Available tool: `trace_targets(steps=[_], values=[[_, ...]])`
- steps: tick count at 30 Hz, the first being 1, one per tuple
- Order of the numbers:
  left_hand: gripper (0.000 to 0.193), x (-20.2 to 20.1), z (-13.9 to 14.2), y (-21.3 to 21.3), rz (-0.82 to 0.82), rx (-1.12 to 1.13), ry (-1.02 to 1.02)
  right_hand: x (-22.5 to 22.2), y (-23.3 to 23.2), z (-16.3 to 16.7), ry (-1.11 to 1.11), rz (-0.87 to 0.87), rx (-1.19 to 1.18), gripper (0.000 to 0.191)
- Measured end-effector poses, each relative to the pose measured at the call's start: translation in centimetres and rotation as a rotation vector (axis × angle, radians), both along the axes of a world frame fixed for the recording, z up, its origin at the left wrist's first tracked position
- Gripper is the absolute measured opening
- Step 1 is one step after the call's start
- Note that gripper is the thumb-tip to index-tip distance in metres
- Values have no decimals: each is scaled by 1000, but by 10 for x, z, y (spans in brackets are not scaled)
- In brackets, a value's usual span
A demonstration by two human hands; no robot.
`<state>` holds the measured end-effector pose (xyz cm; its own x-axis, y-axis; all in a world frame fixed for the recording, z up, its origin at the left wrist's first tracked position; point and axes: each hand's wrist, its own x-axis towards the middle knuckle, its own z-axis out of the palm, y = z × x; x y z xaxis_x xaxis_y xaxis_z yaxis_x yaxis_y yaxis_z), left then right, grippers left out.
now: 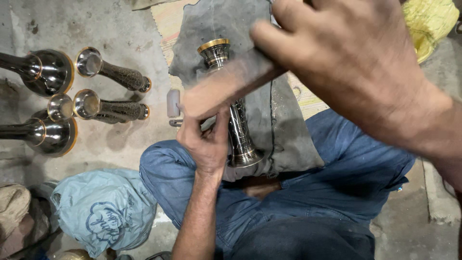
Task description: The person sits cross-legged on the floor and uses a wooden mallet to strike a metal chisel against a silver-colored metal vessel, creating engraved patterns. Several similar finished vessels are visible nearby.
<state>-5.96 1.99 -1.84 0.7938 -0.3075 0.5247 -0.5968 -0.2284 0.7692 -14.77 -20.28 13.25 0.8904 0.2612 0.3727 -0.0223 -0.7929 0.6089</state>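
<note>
A tall engraved metal vase [239, 126] with a brass rim lies on a grey cloth [284, 130] over my blue-trousered lap. My left hand [204, 142] grips the vase's middle, fingers wrapped around it. My right hand [351, 62] is raised close to the camera and holds one end of a flat brownish wooden block [226, 89], blurred with motion, which crosses over the vase just below its rim.
Several finished metal vases [113, 74] lie on the concrete floor at the left, two larger ones [45, 72] beside them. A pale blue plastic bag [103, 209] sits at lower left. A yellow cloth [430, 21] is at the top right, a woven mat [166, 21] behind.
</note>
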Motion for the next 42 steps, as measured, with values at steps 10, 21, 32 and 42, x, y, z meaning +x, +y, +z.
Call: trace_targets(steps=[10, 21, 32, 42], values=[[23, 9, 13, -4, -72, 83, 6, -2, -3, 2, -26, 20, 144, 12], [17, 16, 41, -13, -192, 40, 16, -9, -10, -19, -41, 37, 483, 29], [44, 71, 71, -28, -651, 291, 8, 2, -15, -135, -250, 112, 1290, 46], [37, 84, 97, -42, -889, 516, -174, 7, -35, -186, -529, 154, 1488, 26]])
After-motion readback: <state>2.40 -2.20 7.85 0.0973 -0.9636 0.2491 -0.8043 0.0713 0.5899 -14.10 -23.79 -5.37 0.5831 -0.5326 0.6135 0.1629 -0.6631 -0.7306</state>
